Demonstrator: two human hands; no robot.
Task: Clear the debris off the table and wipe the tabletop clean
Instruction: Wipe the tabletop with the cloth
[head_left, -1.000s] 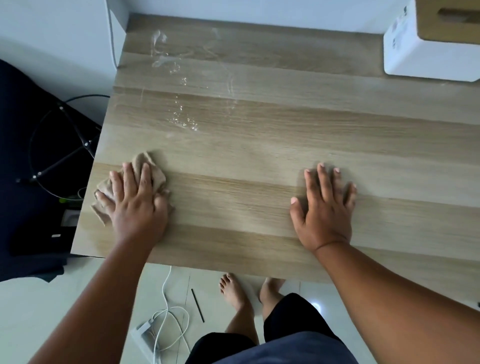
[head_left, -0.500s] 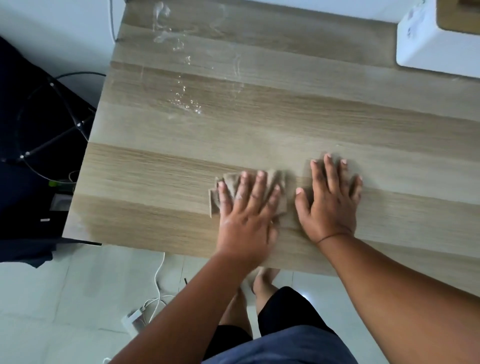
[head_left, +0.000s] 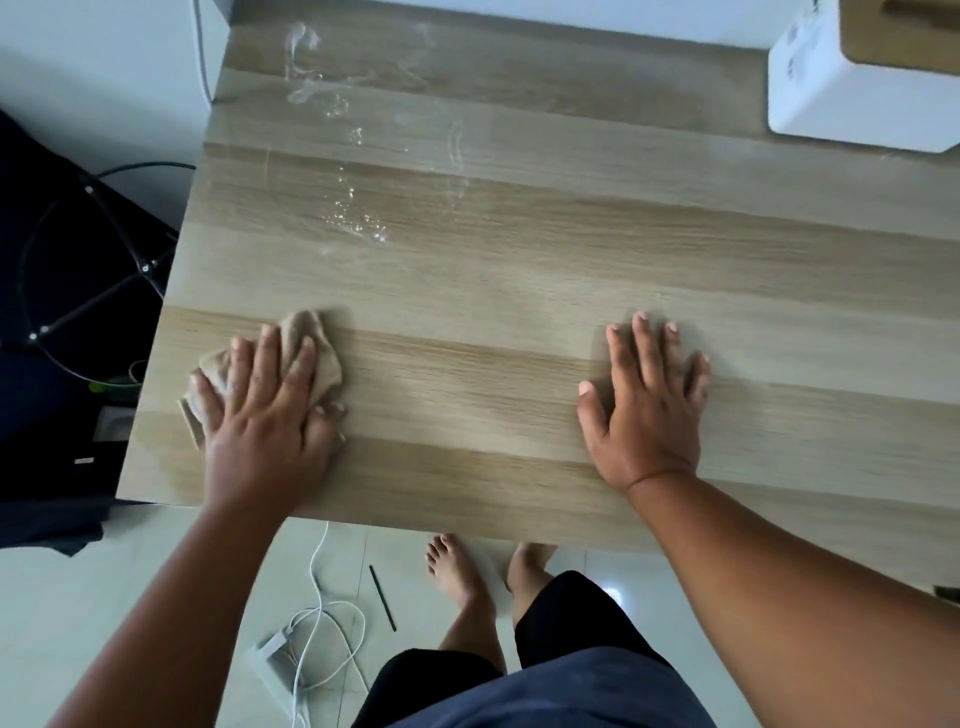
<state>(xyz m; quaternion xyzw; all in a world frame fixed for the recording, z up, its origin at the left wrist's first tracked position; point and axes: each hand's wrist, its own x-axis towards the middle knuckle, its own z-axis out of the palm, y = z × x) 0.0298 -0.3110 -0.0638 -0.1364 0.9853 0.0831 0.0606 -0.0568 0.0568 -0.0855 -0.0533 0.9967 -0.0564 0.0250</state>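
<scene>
left hand (head_left: 265, 415) spread flat, pressing crumpled beige cloth (head_left: 311, 348) near left desk edge | right hand (head_left: 647, 405) spread flat on light wood-grain desk (head_left: 519, 291) | wet streaks (head_left: 353, 208) far left

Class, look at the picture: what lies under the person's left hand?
A crumpled beige cloth lies under the left hand, pressed flat on the wooden table. The cloth's middle and the tabletop beneath it are covered, so unseen.
</scene>
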